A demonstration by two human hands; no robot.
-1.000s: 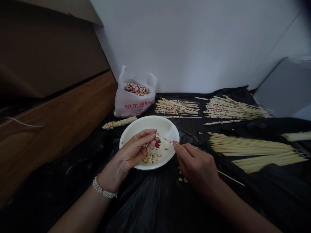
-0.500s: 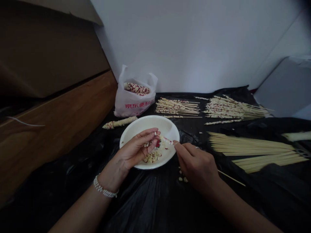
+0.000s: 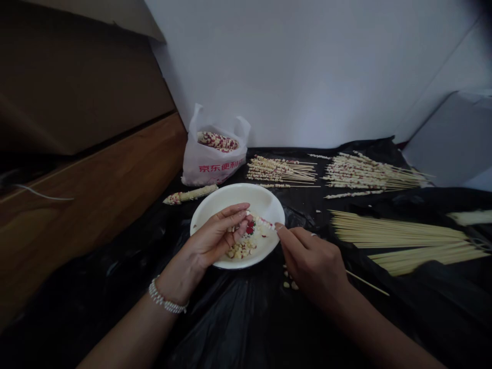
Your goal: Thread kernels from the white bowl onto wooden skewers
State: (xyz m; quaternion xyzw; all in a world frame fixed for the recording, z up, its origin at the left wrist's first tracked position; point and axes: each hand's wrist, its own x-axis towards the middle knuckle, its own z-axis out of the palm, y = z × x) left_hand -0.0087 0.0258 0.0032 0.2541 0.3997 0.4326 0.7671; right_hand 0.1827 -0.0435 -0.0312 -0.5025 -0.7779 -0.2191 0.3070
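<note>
Over a white bowl (image 3: 205, 207), my left hand (image 3: 215, 236) is closed, pinching a pale corn kernel (image 3: 248, 213) between thumb and fingertips at the end of a skewer. My right hand (image 3: 311, 259) grips that bamboo skewer (image 3: 367, 283), whose tail sticks out behind the hand. White and reddish kernels (image 3: 265, 222) are threaded on the skewer's front part, between the two hands. Loose corn kernels (image 3: 241, 250) lie in the bowl, beside a red flower print on its bottom. The skewer's tip is hidden at my left fingers.
Behind the bowl stands a white plastic bag (image 3: 194, 161) with corn cobs (image 3: 217, 140); a partly stripped cob (image 3: 190, 195) lies before it. Filled skewers (image 3: 282, 169) and another filled pile (image 3: 357, 171) lie at the back. Bare skewers (image 3: 395, 228) are at right, on black plastic sheeting (image 3: 238, 323).
My left fingertips have closed in on the kernel at the skewer's end. My right hand keeps its grip almost unmoved, and the whole view has shifted very slightly.
</note>
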